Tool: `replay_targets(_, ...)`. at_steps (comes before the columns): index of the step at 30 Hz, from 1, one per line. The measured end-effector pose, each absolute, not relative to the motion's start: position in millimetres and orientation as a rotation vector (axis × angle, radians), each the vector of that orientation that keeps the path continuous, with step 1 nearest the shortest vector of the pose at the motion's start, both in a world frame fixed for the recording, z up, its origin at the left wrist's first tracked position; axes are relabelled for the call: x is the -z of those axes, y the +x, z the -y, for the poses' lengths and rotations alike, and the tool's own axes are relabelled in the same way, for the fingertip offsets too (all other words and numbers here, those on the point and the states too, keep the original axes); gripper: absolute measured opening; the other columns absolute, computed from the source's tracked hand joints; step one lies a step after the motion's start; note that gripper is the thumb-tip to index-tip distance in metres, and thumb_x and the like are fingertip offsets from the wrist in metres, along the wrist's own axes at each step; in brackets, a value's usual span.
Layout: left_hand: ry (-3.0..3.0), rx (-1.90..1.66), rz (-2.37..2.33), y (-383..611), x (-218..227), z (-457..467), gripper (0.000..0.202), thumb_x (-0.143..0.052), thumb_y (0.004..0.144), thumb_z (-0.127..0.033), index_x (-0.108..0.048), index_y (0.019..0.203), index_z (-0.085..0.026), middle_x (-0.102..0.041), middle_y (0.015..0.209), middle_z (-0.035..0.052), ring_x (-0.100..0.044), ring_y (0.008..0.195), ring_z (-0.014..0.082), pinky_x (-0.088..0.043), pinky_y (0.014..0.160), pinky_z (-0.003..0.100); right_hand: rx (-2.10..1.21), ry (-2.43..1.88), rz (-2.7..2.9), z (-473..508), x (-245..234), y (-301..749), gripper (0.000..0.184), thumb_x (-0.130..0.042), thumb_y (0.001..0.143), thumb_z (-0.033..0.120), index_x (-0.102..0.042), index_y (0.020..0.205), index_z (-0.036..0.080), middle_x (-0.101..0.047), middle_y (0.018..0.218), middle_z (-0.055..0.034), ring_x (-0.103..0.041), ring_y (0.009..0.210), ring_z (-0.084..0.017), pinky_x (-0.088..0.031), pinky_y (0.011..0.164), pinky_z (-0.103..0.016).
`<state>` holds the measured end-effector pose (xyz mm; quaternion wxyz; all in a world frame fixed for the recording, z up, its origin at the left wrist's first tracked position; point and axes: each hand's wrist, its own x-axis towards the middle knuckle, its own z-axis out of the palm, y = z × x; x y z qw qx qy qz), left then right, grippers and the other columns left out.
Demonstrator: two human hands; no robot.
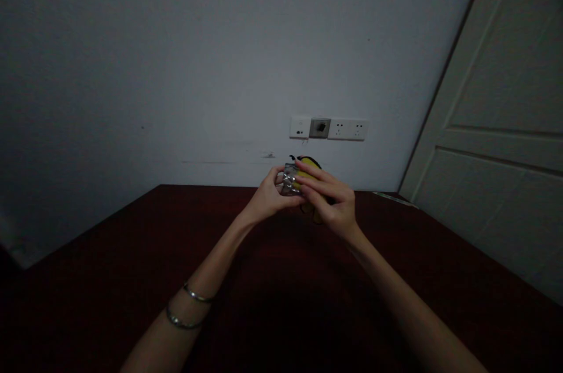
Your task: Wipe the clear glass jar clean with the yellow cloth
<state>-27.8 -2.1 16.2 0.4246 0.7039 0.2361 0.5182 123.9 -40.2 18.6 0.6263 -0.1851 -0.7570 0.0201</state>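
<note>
My left hand (269,196) is closed around the left side of a shiny silvery thing (289,178), which looks crinkled like foil or clear plastic. Against its right side is a yellow thing with a black edge (311,165), and my right hand (336,202) grips this with bent fingers. The right fingertips also reach the silvery surface. More yellow and black shows below the right fingers. Dim light and the fingers hide what kind of things these are. Both hands are held together over the far part of the table.
The dark red table (211,226) meets a pale wall (211,56) at its far edge. Wall sockets (346,129) sit just above and beyond my hands. On the right stands a panelled door (497,144). A thin flat strip (394,199) lies at the table's far right edge.
</note>
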Motion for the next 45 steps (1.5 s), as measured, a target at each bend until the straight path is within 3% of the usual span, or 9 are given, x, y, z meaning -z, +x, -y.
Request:
replay_targets(4, 1.781, -1.319, -0.592, -30, -17, 1, 0.062, -0.079, 0.051, -0.021, -0.046, 0.103, -0.017, -0.063, 0.105, 0.0089, -0.063, 0.089, 0.0210, -0.052, 0.077, 0.037, 0.022, -0.371, 1.895, 43, -24, 128, 0.029, -0.058, 0.082, 0.015, -0.068, 0.105, 0.031, -0.064, 0.120, -0.0008, -0.061, 0.111, -0.020, -0.047, 0.098, -0.045)
replay_targets(9, 1.735, -1.250, -0.620, -29, -18, 3, 0.069, -0.083, 0.050, -0.025, -0.046, 0.108, -0.016, -0.062, 0.104, 0.0086, -0.062, 0.092, 0.0208, -0.051, 0.081, 0.038, -0.062, -0.432, 1.786, 40, -26, 129, 0.028, -0.056, 0.084, 0.017, -0.068, 0.105, 0.032, -0.063, 0.122, -0.0003, -0.059, 0.115, -0.020, -0.047, 0.099, -0.046)
replay_targets(15, 1.690, -1.290, -0.654, -28, -18, 1, 0.064, -0.080, 0.053, -0.024, -0.046, 0.106, -0.014, -0.063, 0.097, 0.0074, -0.063, 0.087, 0.0193, -0.051, 0.079, 0.037, -0.044, -0.447, 1.862, 39, -25, 130, 0.029, -0.056, 0.084, 0.016, -0.067, 0.107, 0.031, -0.061, 0.125, -0.0016, -0.058, 0.115, -0.021, -0.045, 0.101, -0.046)
replay_targets(24, 1.998, -1.363, -0.825, -29, -13, 3, 0.076, -0.081, 0.054, -0.029, -0.041, 0.118, -0.018, -0.061, 0.108, 0.0109, -0.062, 0.096, 0.0259, -0.049, 0.084, 0.045, -0.020, -0.524, 1.796, 38, -30, 131, 0.029, -0.054, 0.086, 0.016, -0.067, 0.107, 0.031, -0.063, 0.123, -0.0015, -0.060, 0.113, -0.019, -0.048, 0.098, -0.044)
replay_targets(31, 2.107, -1.391, -0.851, -33, -7, -7, 0.071, -0.076, 0.062, -0.031, -0.037, 0.119, -0.016, -0.062, 0.106, 0.0127, -0.063, 0.092, 0.0239, -0.050, 0.080, 0.040, 0.179, -0.376, 2.149, 37, -25, 130, 0.039, -0.052, 0.084, 0.008, -0.062, 0.117, 0.029, -0.058, 0.130, -0.0019, -0.048, 0.126, -0.020, -0.031, 0.111, -0.052)
replay_targets(35, 2.092, -1.417, -0.874, -29, -9, -1, 0.077, -0.080, 0.056, -0.035, -0.039, 0.119, -0.016, -0.060, 0.109, 0.0131, -0.061, 0.095, 0.0255, -0.049, 0.083, 0.043, 0.007, -0.479, 1.819, 36, -27, 128, 0.030, -0.053, 0.086, 0.014, -0.067, 0.108, 0.031, -0.063, 0.123, -0.0015, -0.058, 0.116, -0.020, -0.044, 0.102, -0.048)
replay_targets(39, 2.101, -1.427, -0.885, -27, -9, 1, 0.081, -0.082, 0.054, -0.038, -0.040, 0.120, -0.016, -0.059, 0.111, 0.0135, -0.060, 0.099, 0.0267, -0.048, 0.086, 0.044, -0.115, -0.519, 1.651, 36, -27, 126, 0.025, -0.055, 0.086, 0.018, -0.070, 0.102, 0.030, -0.066, 0.119, -0.0016, -0.061, 0.111, -0.019, -0.048, 0.098, -0.044)
replay_targets(45, 2.125, -1.412, -0.883, -34, -2, -12, 0.069, -0.075, 0.063, -0.028, -0.037, 0.120, -0.017, -0.063, 0.104, 0.0104, -0.063, 0.089, 0.0221, -0.050, 0.078, 0.037, 0.260, -0.330, 2.096, 35, -19, 124, 0.038, -0.052, 0.083, 0.007, -0.063, 0.116, 0.024, -0.061, 0.126, -0.0061, -0.049, 0.125, -0.022, -0.035, 0.108, -0.053)
